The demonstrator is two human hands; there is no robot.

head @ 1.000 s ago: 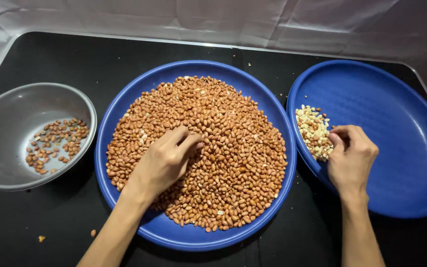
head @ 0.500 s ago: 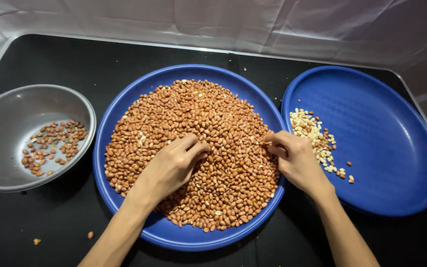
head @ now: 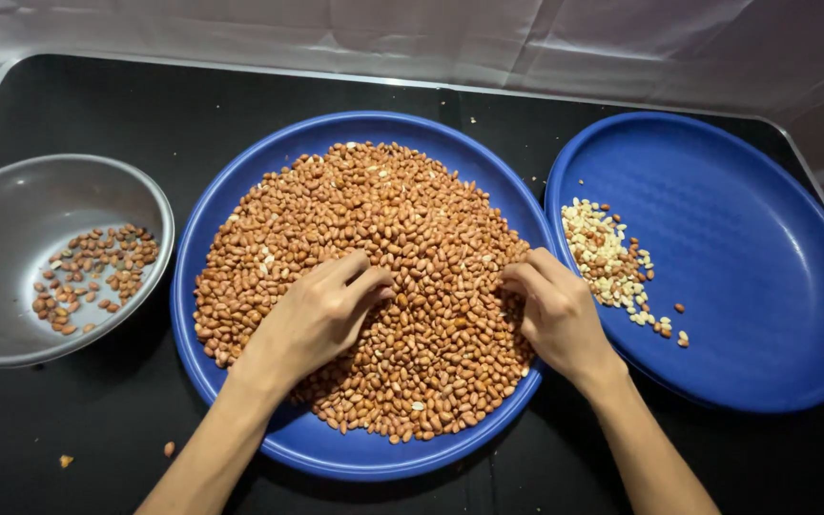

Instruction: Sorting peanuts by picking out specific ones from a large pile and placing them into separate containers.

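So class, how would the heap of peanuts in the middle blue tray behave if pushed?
The peanuts are loose and rounded, so they would probably slide and roll, not move together. The blue tray has a low rim, and strays already lie on the black table, so some may spill.

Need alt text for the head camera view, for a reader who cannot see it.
Two bare hands, left hand and right hand, rest on a heap of brown peanuts in a middle blue tray. A second blue tray on the right holds a small pile of pale kernels; a grey bowl on the left holds a few brown peanuts.
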